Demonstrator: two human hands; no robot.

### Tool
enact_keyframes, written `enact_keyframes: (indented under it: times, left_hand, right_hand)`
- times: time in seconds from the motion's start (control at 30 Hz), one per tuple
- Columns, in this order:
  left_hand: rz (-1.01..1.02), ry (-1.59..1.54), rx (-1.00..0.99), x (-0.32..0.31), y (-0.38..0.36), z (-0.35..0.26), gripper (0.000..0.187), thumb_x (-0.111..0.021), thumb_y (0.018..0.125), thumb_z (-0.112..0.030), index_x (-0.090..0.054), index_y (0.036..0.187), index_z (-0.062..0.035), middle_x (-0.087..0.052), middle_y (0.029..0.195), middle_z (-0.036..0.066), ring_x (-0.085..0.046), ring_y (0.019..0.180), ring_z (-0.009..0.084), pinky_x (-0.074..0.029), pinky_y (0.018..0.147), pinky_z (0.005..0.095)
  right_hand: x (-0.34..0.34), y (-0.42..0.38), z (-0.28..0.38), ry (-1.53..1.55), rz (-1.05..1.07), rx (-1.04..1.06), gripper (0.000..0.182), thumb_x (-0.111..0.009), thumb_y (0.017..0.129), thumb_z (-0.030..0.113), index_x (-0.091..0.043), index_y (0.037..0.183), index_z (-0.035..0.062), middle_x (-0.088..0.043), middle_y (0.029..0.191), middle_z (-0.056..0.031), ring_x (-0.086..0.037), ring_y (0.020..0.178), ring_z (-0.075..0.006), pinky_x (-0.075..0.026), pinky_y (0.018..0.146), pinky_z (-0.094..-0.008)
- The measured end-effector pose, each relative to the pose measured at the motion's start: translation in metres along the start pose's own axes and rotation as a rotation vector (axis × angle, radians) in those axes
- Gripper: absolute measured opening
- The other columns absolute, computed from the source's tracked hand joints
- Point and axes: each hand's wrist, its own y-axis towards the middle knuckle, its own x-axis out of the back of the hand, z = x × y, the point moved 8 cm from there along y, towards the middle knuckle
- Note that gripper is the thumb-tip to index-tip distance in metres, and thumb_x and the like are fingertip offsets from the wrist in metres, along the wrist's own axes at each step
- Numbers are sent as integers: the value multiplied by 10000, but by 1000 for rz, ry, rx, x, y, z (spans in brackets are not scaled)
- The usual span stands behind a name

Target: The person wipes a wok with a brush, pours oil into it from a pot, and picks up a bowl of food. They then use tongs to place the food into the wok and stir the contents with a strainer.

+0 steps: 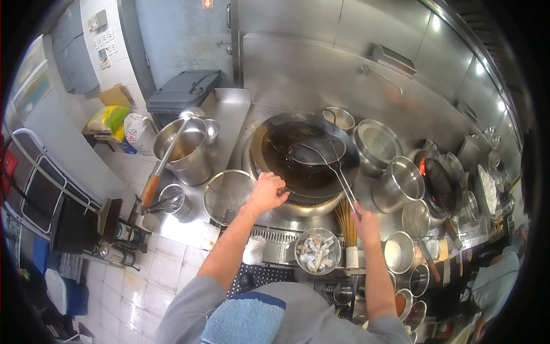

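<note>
My right hand point(365, 222) is wrapped around the long metal handle of a wire skimmer point(318, 152). The skimmer's round mesh head lies over the dark oil in a large wok point(275, 123). At the wok's near-left rim is my left hand point(269, 192), its fingers curled together; what they grip, if anything, I cannot make out. Just left of that hand sits a wide round strainer point(220, 198). Below the wok, between my forearms, stands a metal bowl of pale, white-coated pieces point(317, 252). A bamboo wok brush point(348, 226) is upright beside my right hand.
A tall steel pot point(186, 152) with a wooden-handled ladle point(160, 172) across it stands left. Several metal pots point(399, 179) crowd the right side. Flame shows by a second wok point(438, 183). Another person's sleeve point(495, 284) is at far right.
</note>
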Motion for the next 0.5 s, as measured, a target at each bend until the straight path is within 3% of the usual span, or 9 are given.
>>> enact_keyframes:
  times: [0.37, 0.5]
  left_hand:
    - [-9, 14, 7, 0, 0, -1, 258, -775, 712, -222, -573, 626, -86, -583, 662, 35, -571, 754, 264, -433, 778, 413]
    - [-16, 1, -1, 1, -1, -1, 258, -778, 707, -215, -571, 623, -86, -582, 665, 38, -570, 752, 263, -434, 778, 416]
  right_hand:
    - [-34, 13, 33, 173, -47, 14, 375, -679, 881, 182, -662, 1244, 93, -675, 923, -272, -662, 856, -431, -528, 789, -449]
    - [-25, 0, 33, 203, 45, -30, 381, -686, 878, 179, -658, 1243, 75, -679, 947, -270, -683, 853, -400, -528, 793, -418]
